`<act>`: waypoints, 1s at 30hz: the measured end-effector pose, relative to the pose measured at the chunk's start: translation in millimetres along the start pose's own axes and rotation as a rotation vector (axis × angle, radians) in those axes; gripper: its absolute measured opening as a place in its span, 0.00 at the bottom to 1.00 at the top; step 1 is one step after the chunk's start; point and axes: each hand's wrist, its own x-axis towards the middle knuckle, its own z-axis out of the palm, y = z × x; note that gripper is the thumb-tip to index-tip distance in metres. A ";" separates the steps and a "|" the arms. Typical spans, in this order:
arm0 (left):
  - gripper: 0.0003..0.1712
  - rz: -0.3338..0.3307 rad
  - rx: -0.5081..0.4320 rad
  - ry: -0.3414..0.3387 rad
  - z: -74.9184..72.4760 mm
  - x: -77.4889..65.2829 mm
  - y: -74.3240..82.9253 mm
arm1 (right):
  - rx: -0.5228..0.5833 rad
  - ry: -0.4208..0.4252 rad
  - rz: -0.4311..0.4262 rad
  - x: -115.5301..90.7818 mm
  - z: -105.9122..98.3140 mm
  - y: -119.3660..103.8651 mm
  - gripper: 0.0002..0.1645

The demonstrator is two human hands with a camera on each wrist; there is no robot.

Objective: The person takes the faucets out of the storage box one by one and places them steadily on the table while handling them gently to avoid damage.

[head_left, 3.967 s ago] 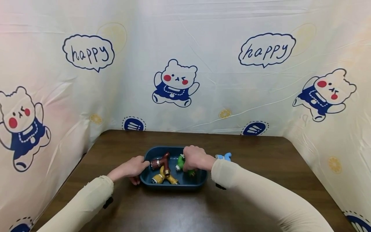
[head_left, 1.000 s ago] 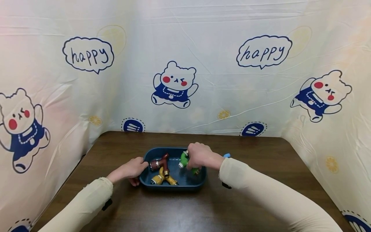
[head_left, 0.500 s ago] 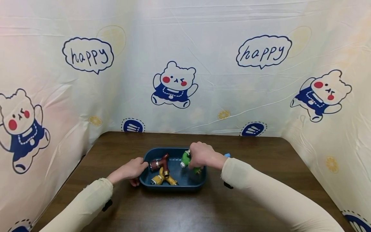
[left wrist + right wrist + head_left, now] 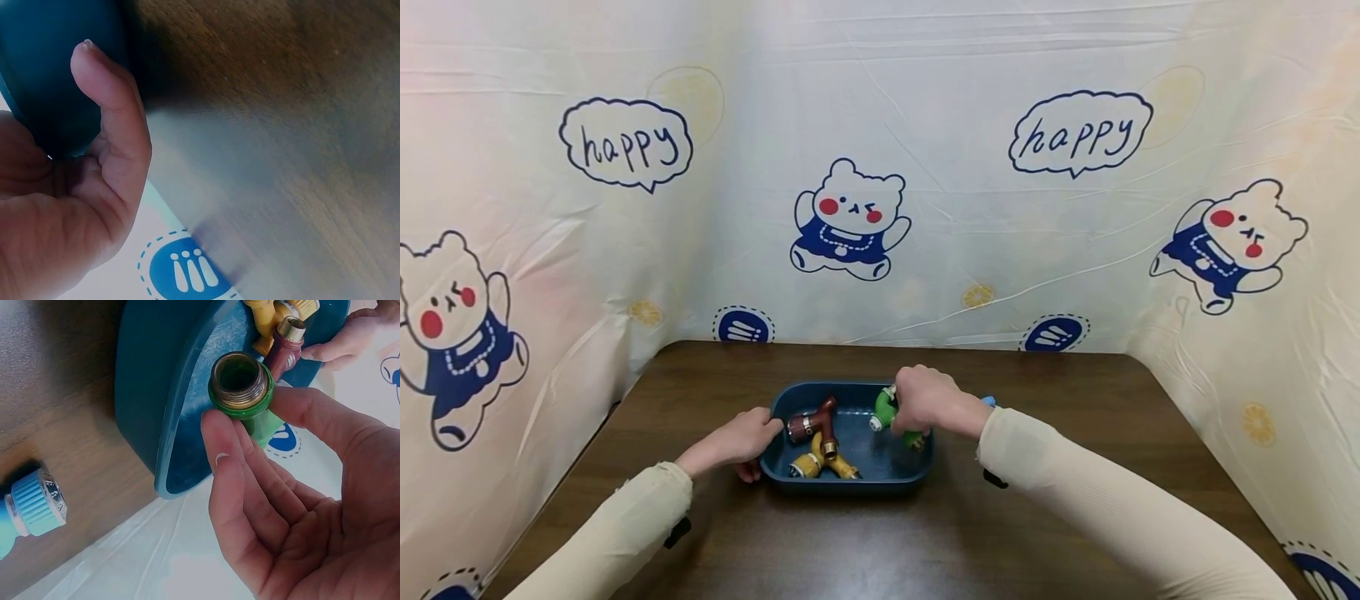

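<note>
My right hand (image 4: 925, 398) pinches a green plastic faucet (image 4: 884, 407) over the right side of a dark blue bin. In the right wrist view, its threaded metal end (image 4: 239, 387) points at the camera, between thumb and fingertips. My left hand (image 4: 741, 435) grips the left end of the bin (image 4: 883, 483), its thumb at the rim. Inside lie a dark red faucet (image 4: 805, 427) and a yellow faucet (image 4: 808, 464), the red one overlapping the yellow. Behind my right wrist, a light blue faucet (image 4: 988, 402) shows only partly in the head view.
The bin stands on a dark brown wooden table (image 4: 850, 550). The blue faucet's ribbed collar (image 4: 37, 500) rests on the wood, right of the bin. A pale curtain (image 4: 962, 233) with printed bears hangs behind the table and along both sides.
My right hand has lifted the green faucet and shifted it right, from the bin's floor to near its right rim. My left hand stays on the bin.
</note>
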 end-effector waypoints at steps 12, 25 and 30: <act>0.21 -0.036 0.012 0.029 3.6 -2.5 3.8 | -0.012 0.023 0.006 -2.6 -1.0 2.2 0.18; 0.22 0.017 -0.012 -0.035 -1.9 14.2 -23.6 | -0.013 0.033 -0.002 -4.1 -2.6 4.8 0.17; 0.21 0.019 -0.009 -0.059 -3.5 19.2 -25.8 | -0.026 0.050 -0.010 -5.7 -4.6 6.7 0.17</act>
